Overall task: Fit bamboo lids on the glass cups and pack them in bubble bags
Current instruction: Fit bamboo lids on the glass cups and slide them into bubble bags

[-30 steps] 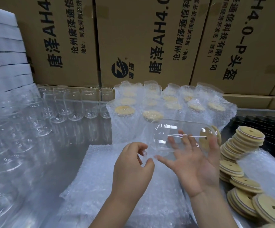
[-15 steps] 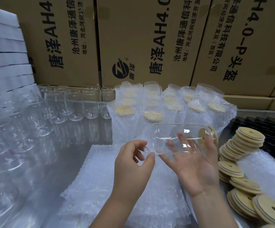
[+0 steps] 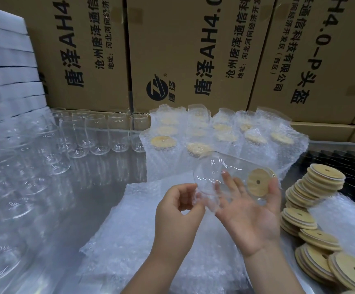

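Note:
A clear glass cup with a bamboo lid fitted on it lies sideways in my right hand. The fingers sit behind the glass and the thumb stands beside the lid. The cup's base points toward my left hand, whose curled thumb and fingers pinch the thin edge of a bubble bag just under the base. Both hands hover over a flat pile of bubble bags.
Several packed, lidded cups in bubble bags stand behind my hands. Empty glass cups fill the left side. Loose bamboo lids are stacked at the right. Cardboard boxes wall off the back.
The cup has tilted in my right hand, so its base swings down toward my left hand and the lid's face shows. My left hand stays curled near the base.

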